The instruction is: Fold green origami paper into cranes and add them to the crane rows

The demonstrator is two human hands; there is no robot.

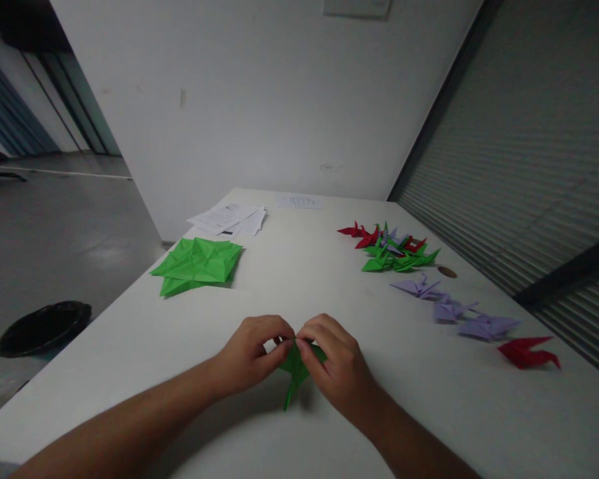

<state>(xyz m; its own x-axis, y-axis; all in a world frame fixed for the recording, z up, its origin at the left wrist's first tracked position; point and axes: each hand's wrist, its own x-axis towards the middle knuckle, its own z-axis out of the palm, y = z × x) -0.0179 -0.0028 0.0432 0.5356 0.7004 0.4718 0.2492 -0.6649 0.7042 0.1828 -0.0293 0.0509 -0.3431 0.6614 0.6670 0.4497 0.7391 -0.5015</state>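
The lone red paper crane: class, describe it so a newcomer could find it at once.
Start at the white table and follow its right side, along the window blinds. Past the three lilac cranes lies the red crane, nearest the viewer. It lies apart, unlike the reds in the far mixed pile.

Bare white tabletop [309, 279] lies open ahead of the hands, between the stack of creased green paper sheets [197, 265] on the left and the row of folded paper cranes [394, 253] on the right; printed white papers [229, 219] lie near the far edge.
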